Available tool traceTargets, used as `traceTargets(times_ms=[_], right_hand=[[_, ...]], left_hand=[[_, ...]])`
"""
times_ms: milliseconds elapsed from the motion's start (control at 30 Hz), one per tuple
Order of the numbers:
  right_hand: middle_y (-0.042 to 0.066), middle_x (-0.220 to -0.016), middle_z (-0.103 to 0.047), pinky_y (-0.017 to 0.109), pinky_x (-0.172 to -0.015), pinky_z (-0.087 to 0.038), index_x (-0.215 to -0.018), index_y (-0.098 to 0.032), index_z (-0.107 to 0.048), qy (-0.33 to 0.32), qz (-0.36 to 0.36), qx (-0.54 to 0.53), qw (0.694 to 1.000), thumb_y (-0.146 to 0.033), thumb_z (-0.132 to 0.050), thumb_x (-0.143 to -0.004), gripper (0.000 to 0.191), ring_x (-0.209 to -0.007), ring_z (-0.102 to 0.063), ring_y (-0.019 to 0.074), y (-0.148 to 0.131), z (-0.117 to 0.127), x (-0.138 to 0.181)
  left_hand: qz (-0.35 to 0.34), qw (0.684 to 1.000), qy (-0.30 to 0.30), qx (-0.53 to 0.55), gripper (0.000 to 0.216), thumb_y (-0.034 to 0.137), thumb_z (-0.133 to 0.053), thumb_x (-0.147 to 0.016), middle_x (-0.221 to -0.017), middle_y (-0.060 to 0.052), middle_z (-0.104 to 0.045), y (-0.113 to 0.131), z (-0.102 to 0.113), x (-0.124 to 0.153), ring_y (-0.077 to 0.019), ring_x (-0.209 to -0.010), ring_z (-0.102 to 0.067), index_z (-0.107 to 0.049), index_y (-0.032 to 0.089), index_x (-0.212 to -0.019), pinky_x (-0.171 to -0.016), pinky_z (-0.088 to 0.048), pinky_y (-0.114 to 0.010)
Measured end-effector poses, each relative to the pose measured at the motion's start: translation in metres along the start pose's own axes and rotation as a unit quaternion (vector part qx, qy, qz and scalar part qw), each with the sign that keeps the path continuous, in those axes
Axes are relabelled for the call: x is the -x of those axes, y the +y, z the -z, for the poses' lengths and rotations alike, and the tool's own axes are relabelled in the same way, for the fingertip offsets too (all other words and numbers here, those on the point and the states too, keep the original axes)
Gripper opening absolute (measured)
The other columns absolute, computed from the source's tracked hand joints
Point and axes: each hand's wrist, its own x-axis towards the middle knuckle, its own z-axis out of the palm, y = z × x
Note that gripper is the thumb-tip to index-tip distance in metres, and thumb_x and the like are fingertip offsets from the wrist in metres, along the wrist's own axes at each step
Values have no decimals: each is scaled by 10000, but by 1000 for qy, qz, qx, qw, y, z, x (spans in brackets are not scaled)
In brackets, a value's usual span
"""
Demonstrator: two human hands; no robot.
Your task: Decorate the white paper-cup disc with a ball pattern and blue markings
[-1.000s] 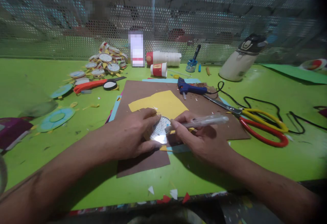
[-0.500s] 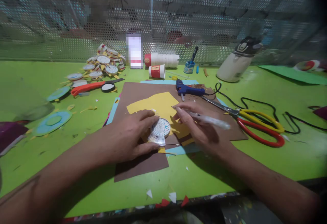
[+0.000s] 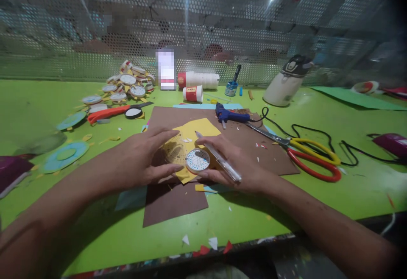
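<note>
My left hand (image 3: 143,160) lies with fingers stretched out on a yellow paper sheet (image 3: 190,137), pressing down a clear protractor-like template (image 3: 176,152). Beside it sits a small white round disc (image 3: 197,160) with a printed dial. My right hand (image 3: 237,164) holds a clear pen (image 3: 219,160) between its fingers, tip pointing away, and its thumb and fingers touch the disc. The yellow sheet rests on a brown sheet (image 3: 254,139) laid on the green table (image 3: 349,185).
Red-and-yellow scissors (image 3: 305,156) and a blue glue gun (image 3: 227,115) with its black cord (image 3: 314,137) lie to the right. A heap of finished discs (image 3: 127,84), an orange knife (image 3: 111,112), paper cups (image 3: 197,82), a white jug (image 3: 284,82) and a mesh wall stand behind.
My left hand has opened flat and shifted up-left onto the yellow sheet and template. My right hand swung the pen round, tip now away, and came down beside the disc.
</note>
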Motion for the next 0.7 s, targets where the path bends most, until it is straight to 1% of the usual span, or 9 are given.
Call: traceTargets(times_ms=[67, 167, 267, 333, 433, 533, 600, 700], right_hand=[[166, -1207, -612, 428, -893, -500, -1307, -157, -546, -3, -11, 7, 1000, -326, -750, -808, 564, -1049, -596, 269, 3, -5, -1], [143, -1154, -622, 406, -832, -507, -1290, -181, -565, 11, -15, 27, 999, -331, -747, -814, 532, -960, -603, 248, 8, -13, -1], [116, -1120, -636, 386, -822, -497, -1246, -195, -575, 44, 9, 39, 998, -332, -742, -824, 475, -961, -592, 241, 11, -18, 0], [108, -1085, -635, 379, -816, -490, -1191, -184, -586, 58, 12, 52, 997, -350, -767, -802, 459, -964, -588, 244, 10, -18, 0], [103, -1017, -620, 374, -750, -481, -1107, -164, -601, 50, -31, 81, 995, -425, -811, -744, 494, -897, -590, 250, 6, -16, -1], [93, -999, -612, 368, -720, -474, -1098, -168, -594, 49, -51, 79, 994, -485, -821, -712, 549, -871, -588, 248, 4, -14, -1], [85, -1000, -616, 363, -729, -477, -1107, -183, -586, 56, -42, 63, 996, -466, -813, -730, 523, -877, -590, 242, 6, -14, 1], [76, -1012, -632, 355, -760, -479, -1110, -211, -589, 58, -16, 42, 997, -369, -768, -801, 390, -901, -595, 231, 9, -14, 3]], left_hand=[[9, 1000, -5, -1, 772, 674, -505, -861, -1336, -188, -589, -1, -1, 0, -362, -1068, -643, -474, 155, -1431, -880, -525, -486], [13, 1000, -10, 3, 764, 671, -514, -855, -1286, -184, -620, -2, -3, 1, -363, -1057, -643, -481, 164, -1425, -864, -520, -470], [19, 1000, -18, 11, 750, 669, -526, -850, -1276, -169, -626, -1, -5, 2, -346, -1034, -652, -482, 185, -1420, -837, -523, -441], [27, 999, -31, 20, 741, 685, -517, -848, -1259, -155, -634, 0, -6, 1, -328, -987, -666, -487, 202, -1410, -809, -529, -426], [19, 998, -53, 31, 699, 689, -503, -856, -1259, -143, -630, 3, -6, -1, -318, -995, -659, -519, 210, -1365, -823, -527, -426], [12, 997, -62, 33, 660, 667, -505, -868, -1285, -143, -609, 6, -6, -3, -318, -1028, -642, -531, 208, -1341, -837, -524, -431], [14, 997, -62, 31, 659, 652, -516, -871, -1311, -146, -595, 6, -6, -3, -322, -1046, -637, -518, 206, -1356, -834, -526, -430], [7, 998, -58, 30, 654, 626, -544, -868, -1322, -149, -591, 6, -8, -2, -330, -1079, -626, -515, 203, -1366, -834, -530, -423]])
